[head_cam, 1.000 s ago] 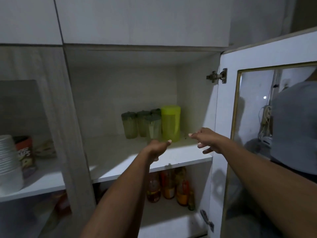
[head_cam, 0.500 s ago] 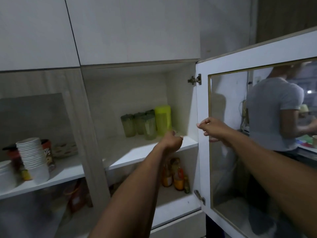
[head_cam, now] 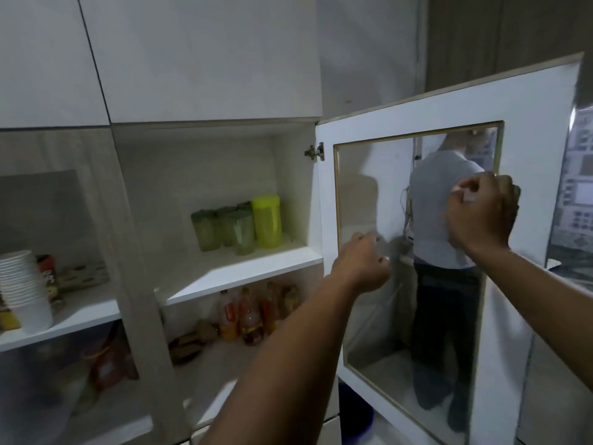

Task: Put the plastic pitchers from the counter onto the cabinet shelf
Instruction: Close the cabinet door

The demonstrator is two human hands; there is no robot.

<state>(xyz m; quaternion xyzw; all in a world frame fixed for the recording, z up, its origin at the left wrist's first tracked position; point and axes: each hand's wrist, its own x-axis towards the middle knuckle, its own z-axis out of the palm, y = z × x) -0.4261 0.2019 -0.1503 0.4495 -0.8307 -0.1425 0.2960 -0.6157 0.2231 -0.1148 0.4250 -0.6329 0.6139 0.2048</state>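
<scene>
A yellow-green plastic pitcher [head_cam: 267, 221] stands at the back right of the open cabinet's white shelf [head_cam: 244, 271]. Several translucent green pitchers [head_cam: 205, 231] are bunched just left of it. My left hand [head_cam: 361, 266] hovers in front of the lower left of the glass door [head_cam: 401, 123], right of the shelf edge, with its fingers curled and nothing in it. Higher up, my right hand [head_cam: 481, 215] is at the right side of the glass pane, fingers curled and holding nothing. No pitcher is in either hand.
The glass door stands swung out to the right, and a person [head_cam: 442, 220] shows in its pane. Bottles [head_cam: 247, 313] fill the lower shelf. In the left compartment sit a stack of white bowls [head_cam: 24, 284] and a snack can [head_cam: 48, 271].
Both hands have drawn back from the shelf and moved right, onto the front of the door. The view has swung right and pulled back, so more of the door shows.
</scene>
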